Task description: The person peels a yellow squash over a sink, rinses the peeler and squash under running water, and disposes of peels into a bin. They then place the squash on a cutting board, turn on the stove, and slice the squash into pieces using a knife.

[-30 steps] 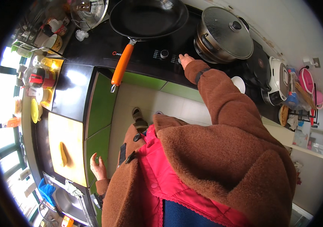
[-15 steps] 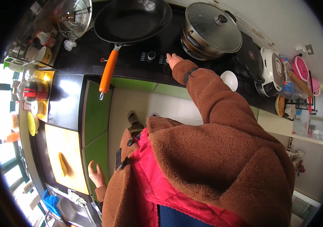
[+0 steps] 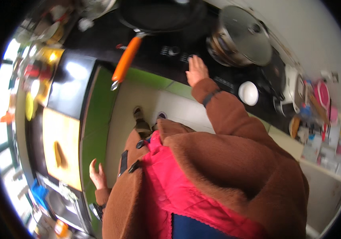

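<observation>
My right hand [image 3: 197, 71] reaches over the front edge of the black cooktop [image 3: 148, 57], its fingers stretched out and holding nothing. Its fingertips are at the right-hand set of controls, beside a dial [image 3: 173, 50]; contact cannot be made out. Left of it stands a black frying pan [image 3: 158, 18] whose orange handle [image 3: 127, 57] juts toward me. To its right is a steel pot [image 3: 225, 47] under a glass lid [image 3: 245, 36]. A white bowl [image 3: 248, 93] sits right of the hand. My left hand [image 3: 97, 175] hangs low by the green cabinets, fingers apart and nothing in it.
On the left counter lies a wooden cutting board [image 3: 70, 135] with a long yellowish-brown piece [image 3: 59, 155] on it. A sink [image 3: 61, 201] is nearer me. Jars and bottles crowd the window side. A white appliance [image 3: 292, 85] stands at the right. Green cabinet doors [image 3: 94, 113] run below.
The whole view has turned and blurred somewhat. My right hand has drawn back a little from the controls, and its fingers are straighter. My left hand stays low and open.
</observation>
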A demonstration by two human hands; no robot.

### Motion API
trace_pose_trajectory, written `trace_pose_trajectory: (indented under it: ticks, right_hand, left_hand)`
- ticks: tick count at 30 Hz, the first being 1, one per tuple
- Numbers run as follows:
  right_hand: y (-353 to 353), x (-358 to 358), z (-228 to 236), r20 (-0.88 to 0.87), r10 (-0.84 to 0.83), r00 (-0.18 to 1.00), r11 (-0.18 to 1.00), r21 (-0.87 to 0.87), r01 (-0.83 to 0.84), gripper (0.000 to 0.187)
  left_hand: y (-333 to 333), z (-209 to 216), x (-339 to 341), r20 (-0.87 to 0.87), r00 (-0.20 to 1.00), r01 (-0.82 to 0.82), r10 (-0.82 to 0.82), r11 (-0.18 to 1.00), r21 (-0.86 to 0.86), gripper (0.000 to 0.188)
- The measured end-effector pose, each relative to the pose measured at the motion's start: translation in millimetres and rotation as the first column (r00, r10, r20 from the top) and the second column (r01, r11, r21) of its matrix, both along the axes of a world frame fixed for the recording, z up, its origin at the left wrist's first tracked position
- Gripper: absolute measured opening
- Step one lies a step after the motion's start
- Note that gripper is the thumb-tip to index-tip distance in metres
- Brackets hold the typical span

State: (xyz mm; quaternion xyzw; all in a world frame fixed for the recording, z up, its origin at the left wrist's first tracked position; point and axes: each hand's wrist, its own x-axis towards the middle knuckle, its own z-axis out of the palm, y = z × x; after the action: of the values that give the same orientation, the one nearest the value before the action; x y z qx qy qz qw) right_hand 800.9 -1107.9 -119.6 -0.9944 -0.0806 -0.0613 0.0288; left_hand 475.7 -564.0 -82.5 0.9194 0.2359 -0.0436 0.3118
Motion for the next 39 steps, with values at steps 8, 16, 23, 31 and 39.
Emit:
trace_pose_trajectory:
  ticks: [8,16,23,31,39]
  right_hand:
    - [43.3,-44.7,-16.9,0.062,0.216,0.974,0.896,0.383,-0.223,0.021]
    - [119.7,-118.9,-25.0,-0.502,0.246,0.829,0.926,0.376,-0.047,0.050]
    - [301.1,-102.8,31.5,-0.281,0.545,0.790,0.702,0.668,-0.247,0.046]
    - [482.6,5.4,177.4,0.210,0.332,0.920,0.431,0.833,-0.346,0.039]
    - [525.8,141.8,270.0,0.372,0.283,0.884,0.393,0.796,-0.461,0.029]
  left_hand:
    - [4.2,5.1,-26.8,-0.006,0.982,-0.189,0.190,0.978,0.085,0.030]
    - [76.3,-32.4,-60.4,0.129,0.964,-0.249,0.233,0.959,0.134,0.047]
    - [162.5,-47.5,-84.3,0.097,0.972,-0.221,0.214,0.973,0.069,0.067]
    - [203.4,-49.7,-108.7,0.019,1.000,-0.023,0.021,0.993,0.113,0.083]
    - [204.9,-56.8,-83.9,-0.223,0.974,0.023,0.045,0.955,0.295,0.081]
